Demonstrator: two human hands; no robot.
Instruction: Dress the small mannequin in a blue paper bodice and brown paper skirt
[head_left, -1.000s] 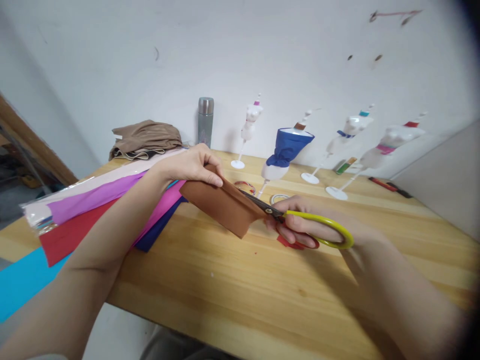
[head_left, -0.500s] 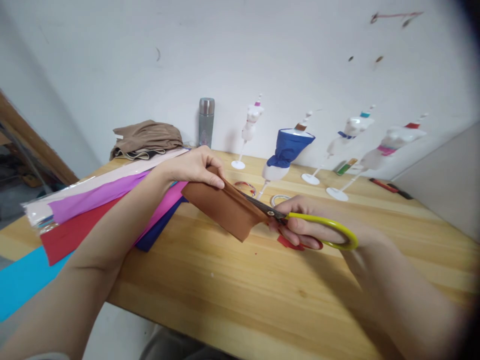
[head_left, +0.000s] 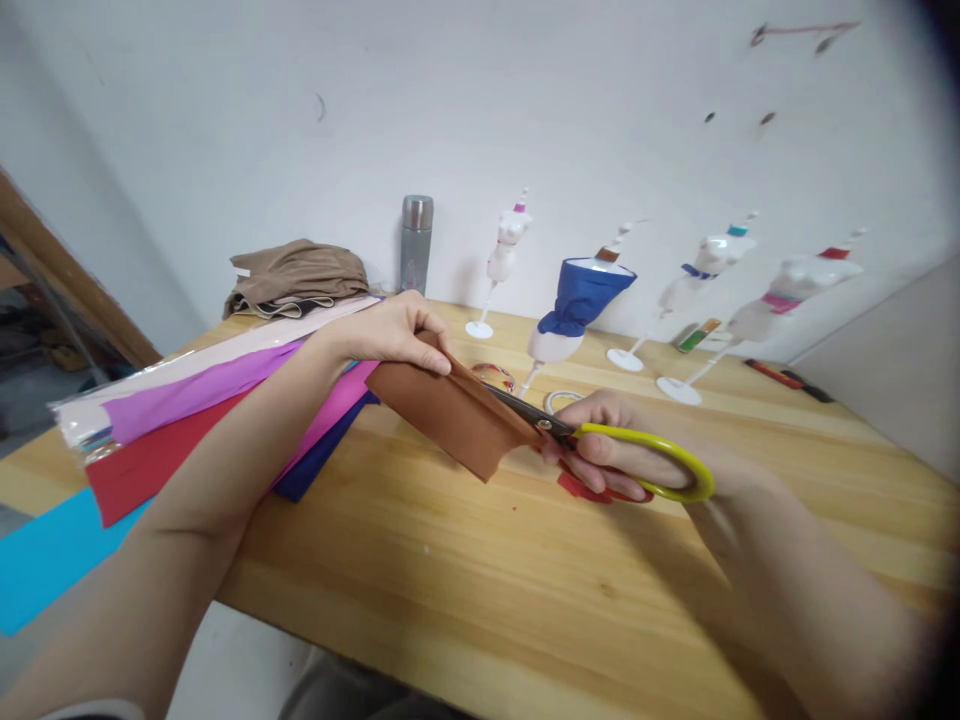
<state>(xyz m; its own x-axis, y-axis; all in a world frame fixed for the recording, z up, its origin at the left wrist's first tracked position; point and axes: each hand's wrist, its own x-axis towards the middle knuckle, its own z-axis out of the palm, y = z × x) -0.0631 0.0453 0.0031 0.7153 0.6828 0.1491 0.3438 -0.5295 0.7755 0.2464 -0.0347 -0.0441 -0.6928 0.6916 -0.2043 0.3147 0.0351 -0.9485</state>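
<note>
My left hand (head_left: 390,335) pinches the far edge of a folded brown paper sheet (head_left: 450,412) and holds it above the wooden table (head_left: 480,560). My right hand (head_left: 622,440) grips yellow-handled scissors (head_left: 600,445), fingers through the loops. The dark blades reach into the brown sheet from its right side. A small red scrap (head_left: 581,487) lies on the table under my right hand.
Coloured paper sheets (head_left: 202,410) in pink, purple, red and blue lie at the left. Small white mannequin stands (head_left: 506,260), one wrapped in blue paper (head_left: 577,300), line the wall. A steel flask (head_left: 416,240), folded tan cloth (head_left: 296,272), tape rolls (head_left: 559,398) and a red pen (head_left: 784,378) sit behind.
The scissors' blades have closed slightly further into the brown sheet. Both hands stay almost where they were; the view has shifted a little.
</note>
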